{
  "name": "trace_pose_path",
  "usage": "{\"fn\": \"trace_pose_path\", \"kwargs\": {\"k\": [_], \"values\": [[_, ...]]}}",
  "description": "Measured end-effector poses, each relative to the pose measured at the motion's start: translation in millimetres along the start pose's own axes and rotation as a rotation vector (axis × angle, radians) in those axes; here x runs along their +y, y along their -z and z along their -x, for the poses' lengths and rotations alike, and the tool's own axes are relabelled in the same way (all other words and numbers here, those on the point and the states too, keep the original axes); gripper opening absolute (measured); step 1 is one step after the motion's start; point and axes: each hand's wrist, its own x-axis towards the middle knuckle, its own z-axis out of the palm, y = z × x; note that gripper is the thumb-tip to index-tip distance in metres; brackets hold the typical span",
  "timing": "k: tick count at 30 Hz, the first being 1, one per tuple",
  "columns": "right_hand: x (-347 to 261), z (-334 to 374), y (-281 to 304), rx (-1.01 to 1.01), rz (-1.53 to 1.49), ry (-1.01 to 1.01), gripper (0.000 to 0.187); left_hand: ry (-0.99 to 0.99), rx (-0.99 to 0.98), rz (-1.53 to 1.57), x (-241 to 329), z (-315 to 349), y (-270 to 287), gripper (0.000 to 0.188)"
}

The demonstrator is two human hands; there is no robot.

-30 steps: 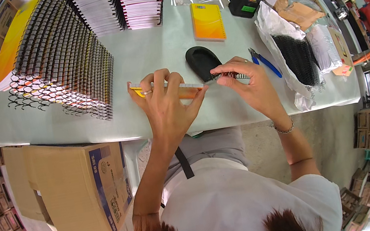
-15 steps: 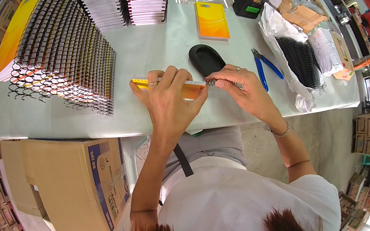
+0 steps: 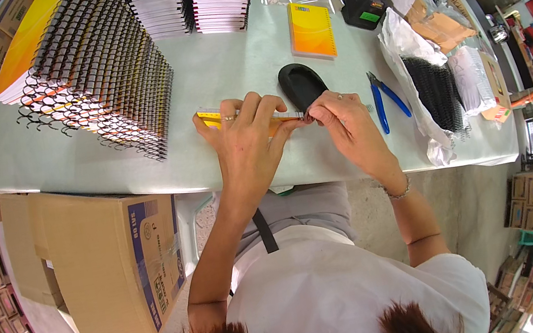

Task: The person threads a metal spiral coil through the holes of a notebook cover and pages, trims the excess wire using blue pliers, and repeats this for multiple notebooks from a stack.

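My left hand [image 3: 245, 133] is closed around a small yellow-orange notebook [image 3: 207, 117], held on edge above the table; the palm and fingers cover most of it. At the notebook's right end, my right hand [image 3: 350, 126] pinches a dark spiral binding coil [image 3: 308, 118]. Fingers hide most of that coil, so how far it runs through the notebook's holes cannot be told. Just beyond the right fingertips lies a black oval dish [image 3: 294, 80]. To the right of that hand rests a pair of blue-handled cutters [image 3: 380, 105], jaws pointing away.
Tall stacks of coil-bound notebooks [image 3: 103, 74] stand at the left and back. Another yellow notebook [image 3: 311, 32] lies near a black tape dispenser [image 3: 355, 0]. At right, white wrapping holds black coils [image 3: 434, 92]. A large cardboard box [image 3: 96, 265] stands below the table's left edge.
My right fingers have closed in against the notebook's end, covering the coil length that showed earlier. My left hand keeps its hold. The whole view has shifted slightly.
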Motion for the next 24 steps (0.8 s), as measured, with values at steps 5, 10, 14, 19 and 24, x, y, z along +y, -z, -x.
{"fn": "trace_pose_path", "kwargs": {"k": [5, 10, 14, 19, 24], "values": [[-12.9, -9.8, -1.1, 0.09, 0.053, 0.062, 0.015, 0.039, -0.005, 0.028, -2.2, 2.5, 4.9, 0.019], [-17.8, -12.1, -5.2, 0.077, 0.144, 0.081, 0.017, 0.072, -0.004, 0.028, -3.6, 6.1, 6.0, 0.022], [-11.6, -12.7, -7.7, 0.099, 0.243, 0.121, 0.015, 0.144, 0.076, 0.127, -4.8, 9.8, 6.4, 0.033], [-14.5, -13.2, -13.6, 0.118, 0.266, 0.14, 0.01, 0.203, 0.303, 0.235, -9.1, 11.9, 0.3, 0.048], [-12.5, -15.2, 2.4, -0.1, 0.008, 0.105, 0.016, 0.251, 0.12, 0.334, -24.7, 19.0, 0.9, 0.044]]}}
